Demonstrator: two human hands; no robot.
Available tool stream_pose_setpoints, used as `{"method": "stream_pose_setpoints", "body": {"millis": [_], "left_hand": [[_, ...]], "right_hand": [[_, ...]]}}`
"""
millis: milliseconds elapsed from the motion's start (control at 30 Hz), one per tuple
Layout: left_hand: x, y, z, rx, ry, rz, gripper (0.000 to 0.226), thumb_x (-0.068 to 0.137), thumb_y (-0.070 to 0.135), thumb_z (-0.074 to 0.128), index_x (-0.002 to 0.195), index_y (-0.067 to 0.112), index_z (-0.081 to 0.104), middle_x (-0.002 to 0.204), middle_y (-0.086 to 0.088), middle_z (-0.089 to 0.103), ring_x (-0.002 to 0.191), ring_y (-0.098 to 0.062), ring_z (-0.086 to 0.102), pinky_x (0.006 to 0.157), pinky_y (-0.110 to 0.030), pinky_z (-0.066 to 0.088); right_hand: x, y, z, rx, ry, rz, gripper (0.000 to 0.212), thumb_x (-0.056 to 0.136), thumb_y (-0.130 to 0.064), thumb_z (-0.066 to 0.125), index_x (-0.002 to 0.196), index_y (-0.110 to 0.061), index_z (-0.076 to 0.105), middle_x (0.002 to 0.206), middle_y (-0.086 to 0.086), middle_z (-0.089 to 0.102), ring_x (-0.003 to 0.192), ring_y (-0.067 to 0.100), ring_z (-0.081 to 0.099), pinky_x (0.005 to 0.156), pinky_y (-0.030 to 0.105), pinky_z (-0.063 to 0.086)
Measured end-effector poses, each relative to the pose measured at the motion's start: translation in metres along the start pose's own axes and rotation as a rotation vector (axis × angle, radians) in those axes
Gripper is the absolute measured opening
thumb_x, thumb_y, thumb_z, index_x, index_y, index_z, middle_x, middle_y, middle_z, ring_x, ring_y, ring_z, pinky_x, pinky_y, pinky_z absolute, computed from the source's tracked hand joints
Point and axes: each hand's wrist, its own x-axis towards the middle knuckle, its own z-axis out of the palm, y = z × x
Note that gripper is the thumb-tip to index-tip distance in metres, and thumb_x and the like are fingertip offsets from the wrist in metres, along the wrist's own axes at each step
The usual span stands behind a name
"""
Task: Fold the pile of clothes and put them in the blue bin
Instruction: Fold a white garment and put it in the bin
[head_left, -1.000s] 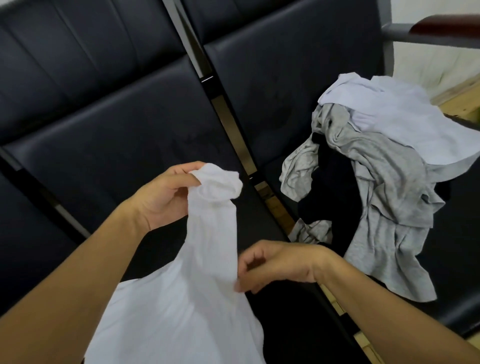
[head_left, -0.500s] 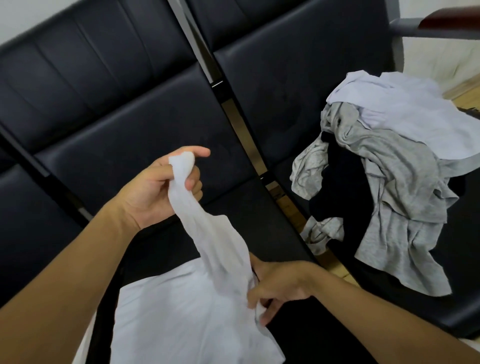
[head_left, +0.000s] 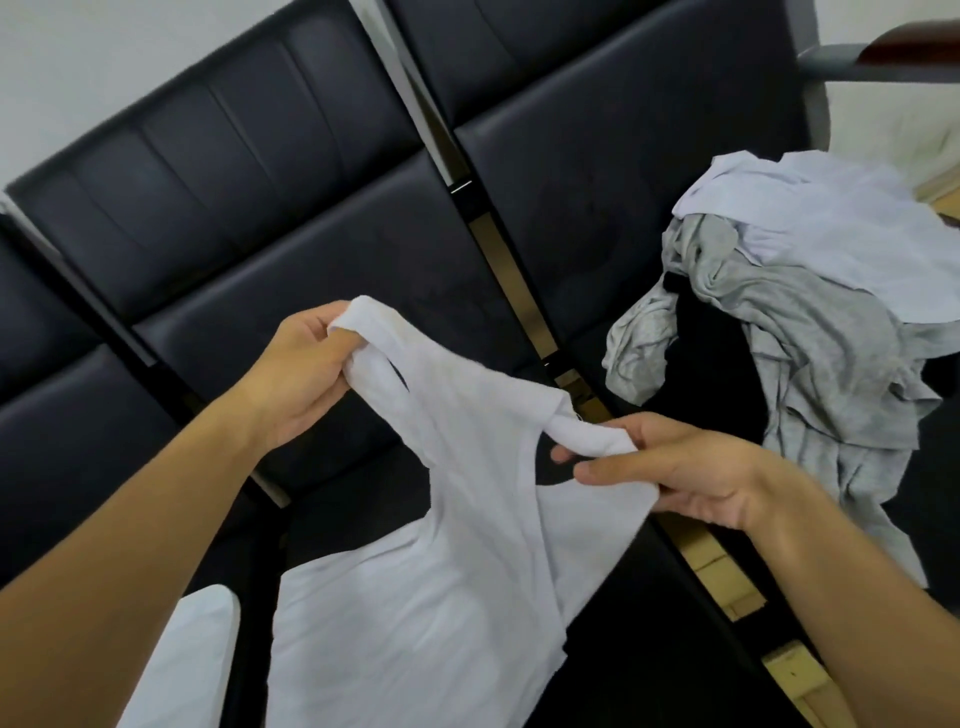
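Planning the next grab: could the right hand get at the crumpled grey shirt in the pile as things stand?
Probably not yet. The right hand is pinching a strap of the white sleeveless top. The crumpled grey shirt lies just beyond it, nothing between, so it looks reachable once freed.

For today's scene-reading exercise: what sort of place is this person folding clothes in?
Probably a waiting area: linked black seats on a shared frame, an armrest and a plain wall. A clothes pile lies on one seat.

clothes pile (head_left: 810, 332) on seat (head_left: 597, 171), right of top (head_left: 441, 545).
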Motion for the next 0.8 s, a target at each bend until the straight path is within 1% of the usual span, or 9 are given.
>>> {"method": "stream_pose_setpoints", "body": {"millis": [100, 167, 300, 367, 400, 467, 600, 700, 800], "left_hand": [[0.021, -0.002, 0.023, 0.154, -0.021, 0.056, 0.028, 0.092, -0.006, 0.054, 0.102, 0.013, 0.073, 0.1, -0.003, 0.075, 0.094, -0.019, 0.071, 0.077, -0.027, 0.057], [0.042, -0.002, 0.048, 0.198, -0.043, 0.091, 0.027, 0.091, -0.005, 0.058, 0.099, 0.015, 0.074, 0.1, -0.004, 0.074, 0.092, -0.018, 0.069, 0.075, -0.027, 0.055], [0.084, -0.001, 0.107, 0.164, -0.167, 0.02, 0.02, 0.093, 0.006, 0.064, 0.109, 0.015, 0.072, 0.11, -0.007, 0.071, 0.101, -0.023, 0.069, 0.086, -0.036, 0.058], [0.101, -0.004, 0.141, 0.166, -0.243, -0.023, 0.019, 0.093, 0.009, 0.064, 0.11, 0.015, 0.07, 0.11, -0.006, 0.07, 0.1, -0.022, 0.069, 0.083, -0.035, 0.058], [0.108, -0.007, 0.156, 0.18, -0.258, -0.029, 0.018, 0.094, 0.008, 0.062, 0.108, 0.015, 0.07, 0.107, -0.007, 0.07, 0.097, -0.022, 0.068, 0.08, -0.033, 0.058], [0.123, -0.017, 0.186, 0.206, -0.297, -0.05, 0.021, 0.094, 0.004, 0.056, 0.106, 0.014, 0.07, 0.103, -0.007, 0.069, 0.094, -0.022, 0.066, 0.076, -0.03, 0.056], [0.142, -0.041, 0.23, 0.308, -0.372, -0.092, 0.018, 0.091, 0.007, 0.06, 0.105, 0.011, 0.071, 0.102, -0.009, 0.069, 0.095, -0.022, 0.066, 0.073, -0.029, 0.056], [0.152, -0.05, 0.246, 0.358, -0.454, -0.106, 0.015, 0.088, 0.004, 0.068, 0.1, 0.011, 0.071, 0.108, -0.014, 0.07, 0.101, -0.028, 0.069, 0.083, -0.04, 0.058], [0.158, -0.049, 0.244, 0.501, -0.556, -0.039, 0.015, 0.085, 0.003, 0.072, 0.097, 0.01, 0.07, 0.096, -0.012, 0.07, 0.089, -0.024, 0.066, 0.085, -0.04, 0.057]], "right_hand": [[-0.025, -0.012, -0.01, -0.033, 0.063, -0.086, 0.038, 0.077, -0.027, 0.074, 0.114, -0.017, 0.073, 0.078, 0.0, 0.069, 0.062, 0.01, 0.059, 0.048, 0.018, 0.037], [-0.038, -0.015, -0.024, -0.02, 0.089, -0.137, 0.039, 0.078, -0.025, 0.072, 0.117, -0.021, 0.072, 0.07, -0.001, 0.063, 0.051, 0.006, 0.045, 0.04, 0.017, 0.026], [-0.05, -0.008, -0.042, -0.05, 0.189, -0.173, 0.05, 0.063, -0.042, 0.088, 0.098, -0.008, 0.077, 0.096, 0.028, 0.068, 0.084, 0.028, 0.057, 0.078, 0.035, 0.044], [-0.054, -0.008, -0.05, 0.076, 0.275, -0.167, 0.049, 0.064, -0.051, 0.084, 0.082, -0.006, 0.074, 0.077, 0.019, 0.067, 0.063, 0.018, 0.055, 0.066, 0.023, 0.047], [-0.055, -0.01, -0.052, 0.096, 0.313, -0.128, 0.043, 0.074, -0.052, 0.075, 0.076, -0.009, 0.071, 0.064, 0.006, 0.064, 0.047, 0.01, 0.044, 0.051, 0.018, 0.038], [-0.055, -0.007, -0.06, -0.064, 0.402, 0.01, 0.043, 0.088, -0.053, 0.062, 0.073, -0.013, 0.069, 0.053, -0.005, 0.055, 0.037, 0.007, 0.027, 0.043, 0.023, 0.017], [-0.05, 0.006, -0.076, -0.301, 0.586, 0.17, 0.031, 0.086, -0.04, 0.072, 0.064, -0.018, 0.072, 0.058, 0.003, 0.057, 0.049, 0.011, 0.045, 0.047, 0.021, 0.033], [-0.051, 0.005, -0.088, -0.259, 0.739, 0.166, 0.022, 0.084, -0.031, 0.075, 0.09, -0.01, 0.072, 0.083, 0.013, 0.071, 0.065, 0.02, 0.063, 0.052, 0.022, 0.044], [-0.055, 0.009, -0.097, -0.543, 0.799, 0.301, 0.021, 0.085, -0.029, 0.072, 0.086, -0.011, 0.063, 0.082, 0.006, 0.062, 0.065, 0.017, 0.056, 0.053, 0.024, 0.043]]}}
